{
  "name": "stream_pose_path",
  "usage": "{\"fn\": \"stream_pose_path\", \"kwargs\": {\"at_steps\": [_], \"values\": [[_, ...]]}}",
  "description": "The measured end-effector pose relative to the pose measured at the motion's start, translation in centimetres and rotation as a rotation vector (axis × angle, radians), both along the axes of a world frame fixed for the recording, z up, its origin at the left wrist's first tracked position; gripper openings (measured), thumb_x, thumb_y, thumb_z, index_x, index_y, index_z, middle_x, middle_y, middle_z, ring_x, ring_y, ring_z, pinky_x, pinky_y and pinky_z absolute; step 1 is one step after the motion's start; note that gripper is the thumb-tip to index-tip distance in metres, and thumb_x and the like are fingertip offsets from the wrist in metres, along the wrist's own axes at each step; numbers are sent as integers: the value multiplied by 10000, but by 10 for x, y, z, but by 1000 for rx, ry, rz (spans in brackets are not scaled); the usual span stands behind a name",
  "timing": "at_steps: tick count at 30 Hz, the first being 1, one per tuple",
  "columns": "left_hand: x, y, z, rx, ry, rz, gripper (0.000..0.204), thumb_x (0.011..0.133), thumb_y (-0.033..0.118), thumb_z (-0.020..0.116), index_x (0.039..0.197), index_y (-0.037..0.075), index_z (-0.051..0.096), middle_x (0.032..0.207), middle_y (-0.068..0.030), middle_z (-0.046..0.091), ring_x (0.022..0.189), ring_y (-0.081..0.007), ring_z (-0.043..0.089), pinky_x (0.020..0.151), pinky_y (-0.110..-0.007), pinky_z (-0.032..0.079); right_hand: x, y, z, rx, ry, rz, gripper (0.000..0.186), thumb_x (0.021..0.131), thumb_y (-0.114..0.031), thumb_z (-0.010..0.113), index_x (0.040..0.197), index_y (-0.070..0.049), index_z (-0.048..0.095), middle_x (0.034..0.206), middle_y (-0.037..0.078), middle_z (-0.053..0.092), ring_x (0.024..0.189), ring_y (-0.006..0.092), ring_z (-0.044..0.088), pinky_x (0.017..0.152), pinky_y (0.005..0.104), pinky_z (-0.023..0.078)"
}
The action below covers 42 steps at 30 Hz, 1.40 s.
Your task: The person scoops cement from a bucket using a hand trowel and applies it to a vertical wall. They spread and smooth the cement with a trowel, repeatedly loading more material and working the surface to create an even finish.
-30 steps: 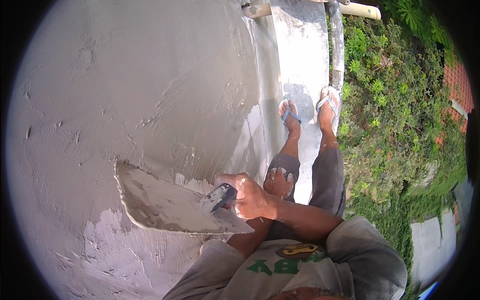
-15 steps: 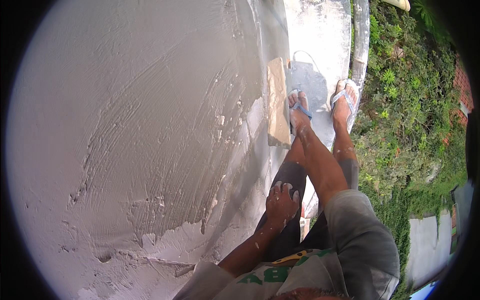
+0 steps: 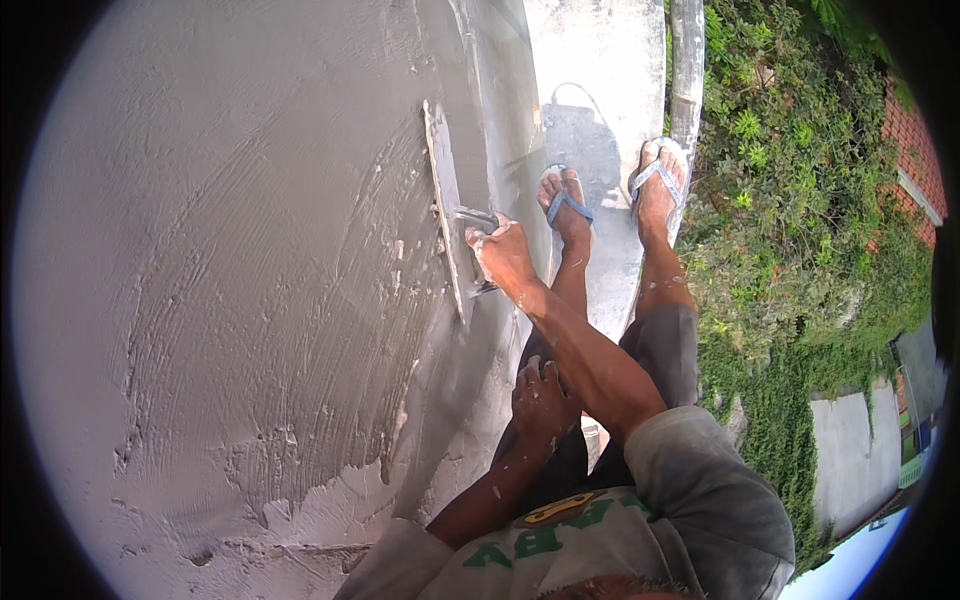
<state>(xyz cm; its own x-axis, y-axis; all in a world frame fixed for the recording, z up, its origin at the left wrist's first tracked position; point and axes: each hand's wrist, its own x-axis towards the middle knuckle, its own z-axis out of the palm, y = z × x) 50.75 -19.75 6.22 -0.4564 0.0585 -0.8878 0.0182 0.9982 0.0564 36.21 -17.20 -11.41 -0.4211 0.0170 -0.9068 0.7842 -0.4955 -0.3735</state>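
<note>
My right hand point(image 3: 503, 252) is closed round the handle of a long flat plastering trowel point(image 3: 446, 195). The trowel's long blade stands nearly edge-on to me against the wet grey plaster of the wall point(image 3: 290, 270). Some plaster clings along the blade's edge. My left hand point(image 3: 545, 405) rests on my dark-trousered left leg, its fingers stretched out and smeared with plaster. Nothing shows in that hand.
Beneath my feet in flip-flops point(image 3: 568, 205) runs a narrow pale ledge point(image 3: 600, 60), with a round grey rail point(image 3: 687, 70) along its outer side. Beyond lie green shrubs point(image 3: 790, 200), a red tiled roof point(image 3: 910, 150) and a pale wall point(image 3: 855, 455) lower down.
The trowel has swung left from beside my foot onto the wall, its plaster-loaded face turning from my view. My right hand now shows on its handle. My left hand stays on my leg.
</note>
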Motion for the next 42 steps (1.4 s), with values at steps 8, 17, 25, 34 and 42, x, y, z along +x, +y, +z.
{"fn": "stream_pose_path", "kwargs": {"at_steps": [8, 17, 25, 34, 42], "values": [[5, 12, -10, -91, 200, -67, 386, 839, 347, 618, 1121, 86, 581, 1247, -143, 527, 1157, -330, 499, 957, -474, 405, -22, 44, 190, 22, 348, 324, 431, 791, -152, 652, 1140, 69, 528, 908, 218, 650, 860, 328, 663, 750, 422, 504], [-28, 20, -3, -118, -121, 23, 401, 867, 323, 580, 1161, 52, 562, 1271, -225, 499, 1178, -379, 481, 991, -449, 402, 27, 58, 16, -106, 104, -157, 379, 814, 28, 543, 1191, 13, 572, 959, 42, 650, 893, 130, 612, 795, 265, 465], [-44, 16, -6, -147, -132, 148, 370, 844, 341, 611, 1107, 81, 603, 1265, -225, 513, 1177, -371, 497, 970, -474, 419, 64, 13, -153, -140, 19, -551, 240, 857, -108, 528, 1046, 24, 596, 971, 97, 619, 880, 138, 608, 777, 279, 460], [-40, 14, -7, -131, -90, 173, 359, 837, 334, 615, 1100, 89, 609, 1266, -210, 514, 1188, -364, 491, 974, -466, 420, 33, -6, -125, -325, -119, -207, 26, 800, -34, 582, 806, -9, 581, 555, -16, 482, 476, 94, 488, 437, 287, 376], [12, -11, -20, -72, -66, 93, 485, 816, 373, 626, 1152, 25, 586, 1269, -203, 517, 1193, -350, 488, 981, -486, 408, -5, 21, 85, 34, 316, 74, 221, 789, -4, 615, 992, 68, 568, 725, 58, 606, 646, 118, 565, 578, 284, 460]]}}
